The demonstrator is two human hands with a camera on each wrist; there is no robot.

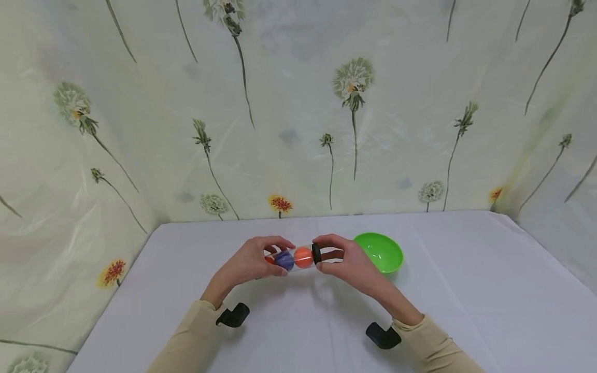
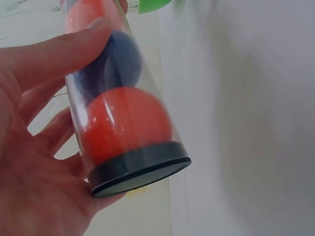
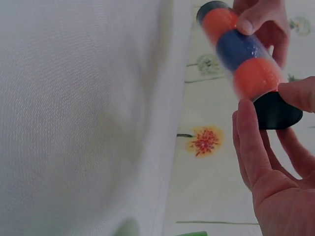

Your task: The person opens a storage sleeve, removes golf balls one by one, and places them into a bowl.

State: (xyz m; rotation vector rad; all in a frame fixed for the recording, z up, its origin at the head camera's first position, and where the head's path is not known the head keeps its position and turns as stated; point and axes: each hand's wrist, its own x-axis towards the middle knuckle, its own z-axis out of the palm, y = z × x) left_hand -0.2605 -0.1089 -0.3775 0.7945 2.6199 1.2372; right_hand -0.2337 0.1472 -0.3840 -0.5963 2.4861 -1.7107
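Between the two hands a clear tube [image 1: 295, 258] lies nearly level above the table, with a black cap at each end. Inside it sit two orange balls with a blue ball [image 2: 114, 66] between them. The left hand [image 1: 249, 263] grips the tube around its left part, thumb across the side in the left wrist view. At the other end, the right hand [image 1: 347, 261] pinches the black cap [image 3: 276, 110] between thumb and fingers. The cap meets the tube's end in the right wrist view. Behind the right hand stands a green bowl [image 1: 380, 251], partly hidden by it.
A white cloth covers the table [image 1: 443, 290]. Behind it and at both sides hangs a pale curtain [image 1: 298, 103] printed with dandelions. Black wrist mounts [image 1: 383, 335] stick out below both forearms over the near part of the table.
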